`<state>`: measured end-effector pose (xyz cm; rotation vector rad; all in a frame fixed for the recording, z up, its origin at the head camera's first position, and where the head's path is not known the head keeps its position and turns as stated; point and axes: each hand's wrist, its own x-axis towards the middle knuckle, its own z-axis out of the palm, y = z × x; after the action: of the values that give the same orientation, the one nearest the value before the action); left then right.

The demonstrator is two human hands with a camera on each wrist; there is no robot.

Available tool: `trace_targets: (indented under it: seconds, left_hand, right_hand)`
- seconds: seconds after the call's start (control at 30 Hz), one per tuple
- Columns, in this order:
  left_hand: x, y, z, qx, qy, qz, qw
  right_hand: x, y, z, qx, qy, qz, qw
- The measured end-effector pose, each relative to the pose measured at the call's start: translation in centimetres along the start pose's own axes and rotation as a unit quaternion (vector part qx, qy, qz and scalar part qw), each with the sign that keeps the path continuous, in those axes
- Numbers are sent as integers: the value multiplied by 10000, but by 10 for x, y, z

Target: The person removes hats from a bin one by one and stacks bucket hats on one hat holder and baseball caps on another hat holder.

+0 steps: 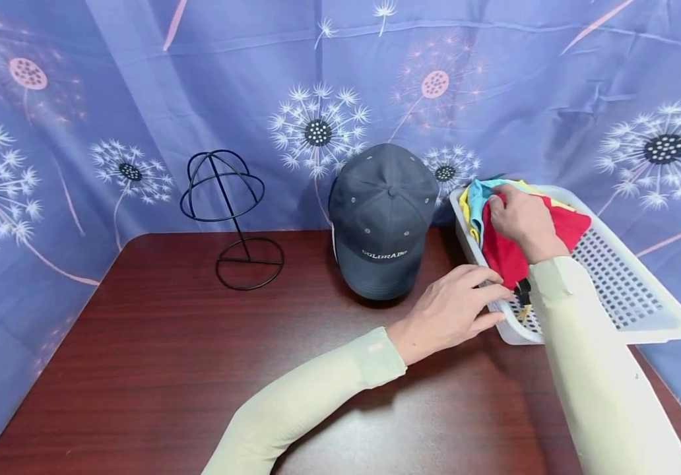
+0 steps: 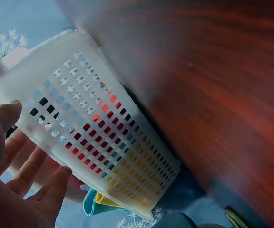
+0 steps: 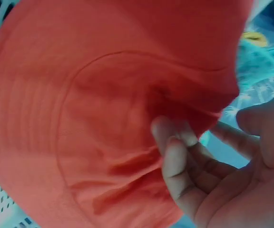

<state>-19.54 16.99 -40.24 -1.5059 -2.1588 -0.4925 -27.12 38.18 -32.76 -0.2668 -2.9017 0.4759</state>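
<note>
A red hat (image 1: 503,254) with a stitched brim lies among folded cloth items in a white perforated basket (image 1: 664,326); the right wrist view shows the red hat (image 3: 103,109) close up, puckered at the fingertips. My right hand (image 1: 521,218) reaches over it, and its curled fingers pinch the fabric in the right wrist view (image 3: 208,175). Yellow and teal cloth (image 1: 476,198) lies beside the red. At the basket's near left corner my left hand (image 1: 450,313) has its fingers spread at the rim; in the left wrist view that hand (image 2: 27,180) is beside the basket (image 2: 99,128).
A dark cap (image 1: 385,211) with COLORADO lettering stands upright left of the basket. Farther left is a black wire stand (image 1: 239,231). The brown tabletop (image 1: 186,369) meets a blue dandelion-print curtain (image 1: 257,66) behind. Something small and black (image 1: 521,290) lies under the red hat's near edge.
</note>
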Motion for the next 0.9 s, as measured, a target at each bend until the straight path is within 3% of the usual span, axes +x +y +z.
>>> trace_targets:
  seconds: [0.37,0.67,0.9]
  left_hand:
    - [0,0,0,-70,-18,20,10000]
    - [0,0,1,-116,-80,-60,9999]
    - [0,0,1,4,-93,-6,10000]
  right_hand:
    - [8,9,9,412,290,263,9984]
    - [6,14,10,606,925,578,9922]
    - [5,11,2,774,700,1107,9884]
